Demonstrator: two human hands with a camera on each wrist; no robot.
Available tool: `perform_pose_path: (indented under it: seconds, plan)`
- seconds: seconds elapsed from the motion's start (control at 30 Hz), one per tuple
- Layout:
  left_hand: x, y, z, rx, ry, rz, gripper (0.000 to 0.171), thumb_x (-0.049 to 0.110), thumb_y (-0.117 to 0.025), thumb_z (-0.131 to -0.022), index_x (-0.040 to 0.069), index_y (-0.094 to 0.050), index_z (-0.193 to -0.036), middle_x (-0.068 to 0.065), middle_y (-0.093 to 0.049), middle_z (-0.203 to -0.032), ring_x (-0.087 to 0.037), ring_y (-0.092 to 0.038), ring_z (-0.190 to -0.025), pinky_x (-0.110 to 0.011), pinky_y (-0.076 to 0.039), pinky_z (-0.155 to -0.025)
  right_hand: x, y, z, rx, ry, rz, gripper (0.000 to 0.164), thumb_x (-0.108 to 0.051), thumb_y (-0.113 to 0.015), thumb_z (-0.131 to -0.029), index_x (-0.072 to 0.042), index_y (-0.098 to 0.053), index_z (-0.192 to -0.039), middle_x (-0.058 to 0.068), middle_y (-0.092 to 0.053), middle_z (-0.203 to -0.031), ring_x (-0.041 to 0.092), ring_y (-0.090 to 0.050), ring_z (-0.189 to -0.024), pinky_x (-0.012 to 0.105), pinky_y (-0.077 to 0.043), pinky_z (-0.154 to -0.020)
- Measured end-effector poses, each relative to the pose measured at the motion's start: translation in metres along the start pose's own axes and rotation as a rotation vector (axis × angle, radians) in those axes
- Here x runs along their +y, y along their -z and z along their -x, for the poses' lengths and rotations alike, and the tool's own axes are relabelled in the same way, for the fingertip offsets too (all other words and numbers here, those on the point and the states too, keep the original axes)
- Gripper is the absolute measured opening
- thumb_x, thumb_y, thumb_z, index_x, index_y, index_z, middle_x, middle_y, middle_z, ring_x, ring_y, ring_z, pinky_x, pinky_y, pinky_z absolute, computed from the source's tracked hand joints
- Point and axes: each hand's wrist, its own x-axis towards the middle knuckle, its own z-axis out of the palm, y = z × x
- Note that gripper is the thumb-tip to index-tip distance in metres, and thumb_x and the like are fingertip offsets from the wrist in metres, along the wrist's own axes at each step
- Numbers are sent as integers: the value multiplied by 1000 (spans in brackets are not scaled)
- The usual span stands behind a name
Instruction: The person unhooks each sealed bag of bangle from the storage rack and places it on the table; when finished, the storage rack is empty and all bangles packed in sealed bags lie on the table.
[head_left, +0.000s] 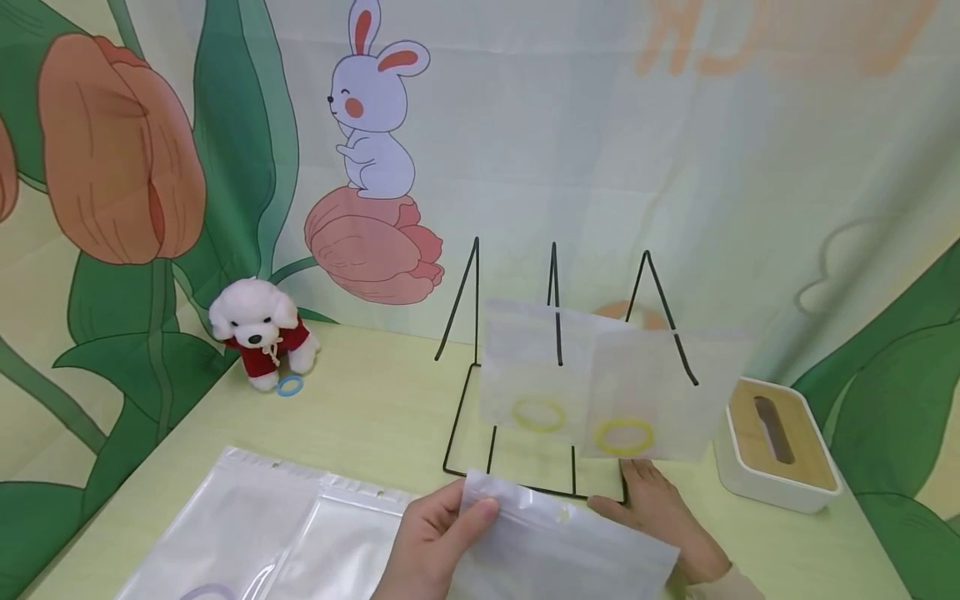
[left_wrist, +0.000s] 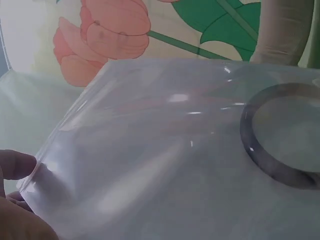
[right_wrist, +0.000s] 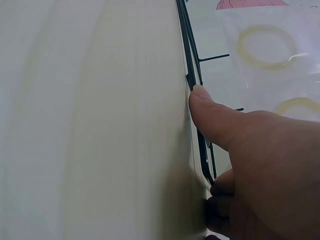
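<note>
My left hand (head_left: 438,533) pinches the top edge of a clear zip bag (head_left: 555,542) between thumb and fingers. A dark greyish ring (left_wrist: 260,145) shows in this bag in the left wrist view. My right hand (head_left: 663,508) holds the front right corner of the base of a black wire rack (head_left: 525,487). Its thumb lies along the front bar, with the other fingers curled by the corner in the right wrist view. Two clear bags (head_left: 536,358) hang on the rack's prongs, each with a yellow ring (head_left: 625,436) at its bottom.
More clear bags (head_left: 247,500) lie at the front left of the table, one with a pale purple ring (head_left: 208,592). A plush dog (head_left: 258,329) stands at the back left, beside a blue ring (head_left: 290,386). A tissue box (head_left: 780,446) is at the right.
</note>
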Motion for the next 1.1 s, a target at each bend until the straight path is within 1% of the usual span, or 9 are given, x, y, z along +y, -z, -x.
perform_pose_path:
  seconds: [0.17,0.37,0.43,0.57,0.7,0.83,0.97,1.03,1.1]
  plan:
    - [-11,0,0,36,174,37,32,15,-58,-97,-14,-62,-111,4,-72,-95,-8,-62,-84,-23,-51,-77,0,0,0,16,5,-14,80,-44,-70,-86,18,-47,-131,36,-52,-126,49,-52,-115,59,-46,-89]
    - [-25,8,-4,120,338,21,32,25,-63,-95,-2,-67,-111,-1,-71,-92,-10,-63,-77,-24,-52,-73,-4,0,2,14,-35,5,80,-48,-65,-89,13,-45,-136,31,-53,-127,45,-50,-120,57,-41,-96]
    - [-31,12,-6,114,369,3,32,26,-62,-95,0,-67,-113,-2,-70,-91,-11,-63,-75,-26,-53,-71,-6,0,4,33,-21,14,77,-46,-65,-90,13,-46,-135,31,-54,-126,44,-51,-119,57,-41,-97]
    - [-44,20,-11,49,400,-129,29,25,-59,-97,-1,-63,-109,-3,-67,-92,-13,-59,-80,-28,-48,-75,-7,0,5,24,-18,11,77,-46,-63,-92,14,-43,-137,32,-52,-129,45,-49,-120,58,-40,-98]
    - [-55,25,-14,0,386,-296,20,23,-60,-96,3,-57,-100,1,-59,-73,-10,-48,-67,-24,-40,-64,-8,3,4,-19,-57,-13,81,-49,-61,-93,16,-41,-137,34,-49,-131,46,-46,-123,59,-37,-99]
    - [-61,29,-16,-26,271,-629,19,21,-62,-94,11,-51,-83,6,-37,-61,-7,-32,-54,-23,-30,-51,-8,4,4,-36,-71,-23,83,-49,-60,-93,17,-39,-138,35,-47,-133,48,-45,-125,60,-36,-101]
    - [-66,35,-19,-71,139,-986,15,19,-65,-93,14,-57,-81,9,-45,-68,-5,-37,-56,-24,-34,-50,-7,3,4,-51,-80,-26,85,-51,-58,-93,18,-37,-138,37,-44,-135,50,-41,-127,61,-34,-102]
    - [-68,38,-21,-84,117,-1088,8,19,-66,-92,13,-63,-89,8,-54,-76,-5,-41,-58,-26,-38,-51,-7,3,4,-59,-88,-28,86,-52,-57,-94,19,-37,-138,37,-43,-136,50,-40,-128,61,-33,-102]
    - [-70,39,-22,-81,124,-1150,16,20,-69,-89,8,-65,-100,5,-58,-83,-6,-45,-59,-28,-42,-53,-8,4,5,-61,-92,-30,86,-52,-57,-93,19,-37,-138,37,-43,-136,50,-40,-128,61,-33,-103]
